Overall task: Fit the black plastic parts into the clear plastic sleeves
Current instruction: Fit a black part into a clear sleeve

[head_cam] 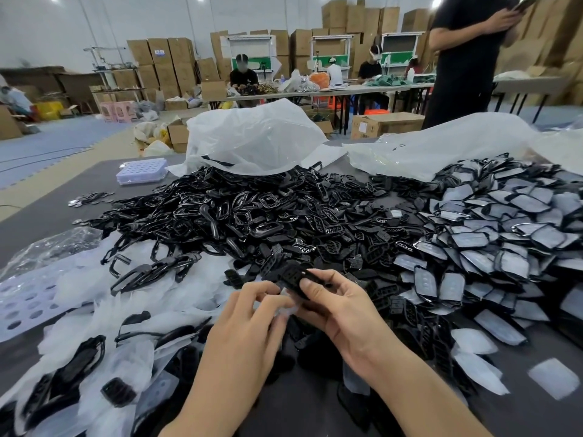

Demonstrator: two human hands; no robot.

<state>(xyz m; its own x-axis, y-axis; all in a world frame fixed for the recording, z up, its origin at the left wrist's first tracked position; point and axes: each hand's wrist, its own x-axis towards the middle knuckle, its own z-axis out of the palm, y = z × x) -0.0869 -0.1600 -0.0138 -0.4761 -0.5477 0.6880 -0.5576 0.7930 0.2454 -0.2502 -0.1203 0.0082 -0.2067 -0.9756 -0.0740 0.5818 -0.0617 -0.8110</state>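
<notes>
My right hand (340, 313) pinches a black plastic part (291, 277) with small holes, held just above the table. My left hand (249, 323) pinches a small clear plastic sleeve (288, 305) against the part's lower end. The two hands meet at the centre front. A large heap of loose black parts (252, 212) fills the middle of the grey table (47, 212). To the right lies a pile of black parts with clear film on them (504, 234).
Clear bags and a perforated white sheet (25, 304) lie at the front left. A lilac tray (142, 171) stands at the back left. Big white plastic bags (252, 137) rise behind the heap. A person in black (463, 58) stands at the back right.
</notes>
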